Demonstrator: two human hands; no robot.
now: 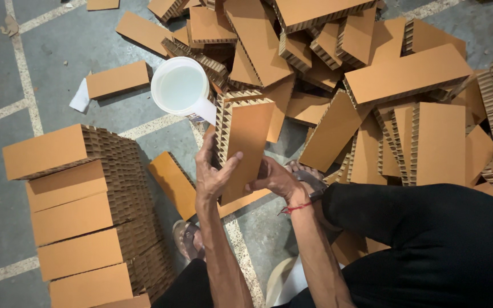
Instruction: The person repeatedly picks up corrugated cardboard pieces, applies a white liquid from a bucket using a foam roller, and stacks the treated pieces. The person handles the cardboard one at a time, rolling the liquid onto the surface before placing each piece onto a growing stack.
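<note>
Head view, looking down past your knees at a concrete floor (7, 205). Your left hand (212, 171) wraps the left edge of an upright cardboard block (246, 142), thumb across its brown face, fingers behind and out of sight, so the hold reads as a clamp on the block's side. Your right hand (275, 181) meets the block's lower right edge; its fingers curl out of sight, and whether they pinch the block or only brace it you cannot tell from here. The block stands tilted between both hands, just in front of your legs, its honeycomb edge turned up and left, seemingly so the open cells face you. A white jug (181, 88) sits just beyond the block's top, near enough to reach, mouth up, with pale liquid inside. To your left, a neat stack of blocks (81, 217) lies in stepped rows, faces up, cells all to the right, which suggests sorted pieces. Ahead and right, a loose heap of blocks (372, 85) lies at every angle. One single block (172, 185) lies flat on the floor touching or just under the held one. A sandalled foot (186, 239) rests below it.
</note>
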